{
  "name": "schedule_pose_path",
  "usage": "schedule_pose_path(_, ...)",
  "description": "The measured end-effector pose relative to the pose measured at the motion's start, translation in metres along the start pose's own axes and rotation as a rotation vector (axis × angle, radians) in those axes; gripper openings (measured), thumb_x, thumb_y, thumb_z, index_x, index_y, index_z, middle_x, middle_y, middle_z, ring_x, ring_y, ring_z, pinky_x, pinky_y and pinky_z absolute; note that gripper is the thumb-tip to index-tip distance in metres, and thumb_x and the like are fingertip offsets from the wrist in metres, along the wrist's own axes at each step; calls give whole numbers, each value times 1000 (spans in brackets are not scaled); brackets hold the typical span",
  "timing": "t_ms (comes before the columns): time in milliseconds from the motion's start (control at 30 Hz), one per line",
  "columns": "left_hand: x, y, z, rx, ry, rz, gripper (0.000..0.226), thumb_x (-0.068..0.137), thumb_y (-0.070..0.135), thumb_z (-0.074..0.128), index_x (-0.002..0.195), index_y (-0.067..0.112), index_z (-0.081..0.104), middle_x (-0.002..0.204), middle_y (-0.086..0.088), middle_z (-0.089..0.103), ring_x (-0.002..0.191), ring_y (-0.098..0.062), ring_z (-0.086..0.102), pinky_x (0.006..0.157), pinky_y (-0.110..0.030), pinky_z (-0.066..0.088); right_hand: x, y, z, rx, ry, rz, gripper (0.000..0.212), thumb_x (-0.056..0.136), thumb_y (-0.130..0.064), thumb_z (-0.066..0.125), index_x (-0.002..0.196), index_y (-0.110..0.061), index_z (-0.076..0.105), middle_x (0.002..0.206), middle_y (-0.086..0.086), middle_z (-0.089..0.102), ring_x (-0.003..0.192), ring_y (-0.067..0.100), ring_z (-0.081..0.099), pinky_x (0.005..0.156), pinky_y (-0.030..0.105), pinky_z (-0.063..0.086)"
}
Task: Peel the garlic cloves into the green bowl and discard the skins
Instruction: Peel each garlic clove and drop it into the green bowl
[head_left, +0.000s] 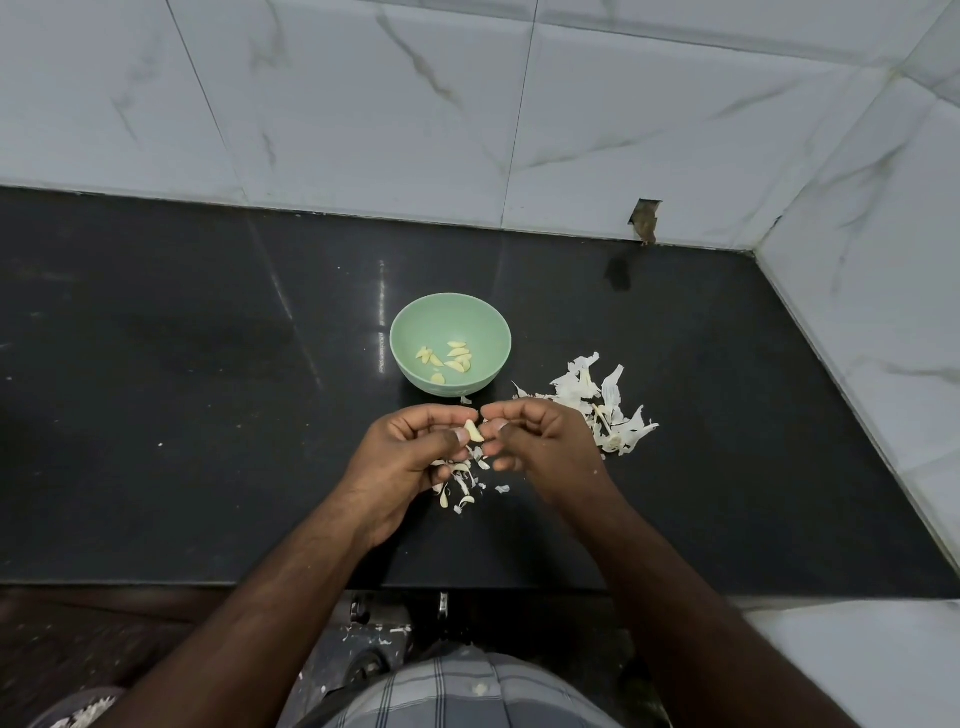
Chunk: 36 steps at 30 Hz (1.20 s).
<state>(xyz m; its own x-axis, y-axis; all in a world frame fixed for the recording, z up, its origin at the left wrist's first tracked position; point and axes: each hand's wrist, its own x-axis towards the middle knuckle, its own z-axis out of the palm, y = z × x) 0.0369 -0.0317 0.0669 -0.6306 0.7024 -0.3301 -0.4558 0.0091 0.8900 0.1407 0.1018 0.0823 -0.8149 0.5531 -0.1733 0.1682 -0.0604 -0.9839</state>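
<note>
The fingers of the left hand and of the right hand are curled and pinch one garlic clove between them, just above the black bench. Small skins lie under the hands, and a bigger pile of skins lies at the right. The green bowl, with peeled cloves inside, stands just behind the hands.

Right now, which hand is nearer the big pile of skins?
Right. The right hand sits against the skin pile, overlapping its near-left edge; the left hand lies farther left, beyond the clove.
</note>
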Motion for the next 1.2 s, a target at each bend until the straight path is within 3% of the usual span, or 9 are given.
schedule_pose_path(200,0,1,2,42,29,21,21,88,-2,69,105,8,73,82,-7,69,71,-13,62,58,-21,47,-1,1,2,-4,-24,-28,12,87,-2,72,96,-11,71,75,5,72,69,16,68,61,25,55)
schedule_pose_path(633,1,-2,1,22,32,35,17,92,-6,61,106,-1,70,84,-11,72,72,-13,66,61,-18,53,1,2,6,90,-22,53,20,95,5,54,102,-4,70,77,9,73,66,11,67,62,24,55)
schedule_pose_path(833,1,-2,0,30,41,32,16,92,-4,63,104,1,72,86,-15,72,76,-17,67,61,-18,53,-2,3,7,70,-24,10,14,89,2,69,99,-7,70,76,7,73,69,16,70,61,24,55)
schedule_pose_path(967,0,-2,0,16,35,27,15,91,-5,63,102,0,72,86,-14,72,76,-17,67,61,-18,52,-2,3,8,147,-10,64,13,88,4,67,95,-7,70,78,14,73,69,19,70,62,26,56)
schedule_pose_path(1200,-1,-2,1,0,6,29,17,89,-4,65,104,1,71,86,-16,72,79,-19,69,65,-18,54,-1,4,8,142,-7,58,18,91,6,63,100,-8,67,74,8,70,66,17,67,62,27,55)
